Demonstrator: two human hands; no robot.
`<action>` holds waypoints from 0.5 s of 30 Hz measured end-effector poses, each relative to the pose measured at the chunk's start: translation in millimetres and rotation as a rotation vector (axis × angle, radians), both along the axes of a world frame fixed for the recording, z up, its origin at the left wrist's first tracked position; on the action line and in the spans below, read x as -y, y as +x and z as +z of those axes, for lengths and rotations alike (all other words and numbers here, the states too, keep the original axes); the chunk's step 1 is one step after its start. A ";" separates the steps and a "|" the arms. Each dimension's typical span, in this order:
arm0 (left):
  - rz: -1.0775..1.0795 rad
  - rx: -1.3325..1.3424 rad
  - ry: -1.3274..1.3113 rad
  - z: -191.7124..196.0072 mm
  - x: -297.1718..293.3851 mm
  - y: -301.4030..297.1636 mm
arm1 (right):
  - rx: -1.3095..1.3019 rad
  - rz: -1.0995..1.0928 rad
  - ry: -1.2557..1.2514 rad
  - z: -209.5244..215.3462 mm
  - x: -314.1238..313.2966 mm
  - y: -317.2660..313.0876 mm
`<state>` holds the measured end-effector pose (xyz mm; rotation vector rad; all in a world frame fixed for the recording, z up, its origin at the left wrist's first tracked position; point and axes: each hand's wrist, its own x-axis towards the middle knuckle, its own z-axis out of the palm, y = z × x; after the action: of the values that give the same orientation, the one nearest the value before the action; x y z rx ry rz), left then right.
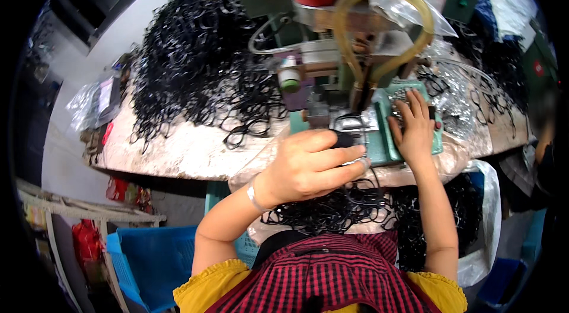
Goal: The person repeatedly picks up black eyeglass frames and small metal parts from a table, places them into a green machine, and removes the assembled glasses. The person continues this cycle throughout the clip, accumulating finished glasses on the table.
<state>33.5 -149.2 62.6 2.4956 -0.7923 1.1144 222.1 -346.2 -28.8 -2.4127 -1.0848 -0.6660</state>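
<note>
Left hand [311,165]: curled, pinching black elastic loops [342,139] at the green machine [379,141].
Right hand [413,126]: fingers spread, pressed flat on the machine's plate, at three o'clock from left.
Loop heap [195,58]: at ten o'clock on the bench [178,150].

A machine [332,34] stands at the back middle of the counter [178,153], with a bent hose [379,23] looping in front of its upper part. A large heap of elastic loops [195,64] lies on the counter to the machine's left, and a smaller spread of loops [498,70] lies to its right. In front of the machine sits its base plate [391,147]; the right hand [415,126] rests on the plate, and the left hand [311,165] is just left of it, touching a small part [342,139] at the plate's near edge. More loops [332,212] lie in the person's lap, below the counter edge. A plastic crate [154,259] stands on the floor to the person's left, and a plastic bag [95,103] lies at the counter's far left end.
</note>
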 end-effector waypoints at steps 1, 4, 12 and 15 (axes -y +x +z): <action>0.018 -0.029 -0.018 0.6 2.2 -3.1 | 0.015 -0.048 -0.061 -4.7 -4.2 5.4; 0.084 -0.047 -0.141 -16.0 15.3 -21.7 | 0.040 -0.090 -0.072 -7.8 -10.0 27.1; 0.923 0.567 -0.687 -0.4 -38.2 -145.6 | -0.784 -0.101 1.084 -29.1 40.4 8.5; 0.934 0.125 -0.198 9.5 -70.7 -123.5 | -0.801 -0.068 1.127 -37.5 24.3 19.9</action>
<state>-90.0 -78.5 72.1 2.6489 0.5376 1.5109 242.0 -370.6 -66.2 -1.4462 -0.1588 -0.1593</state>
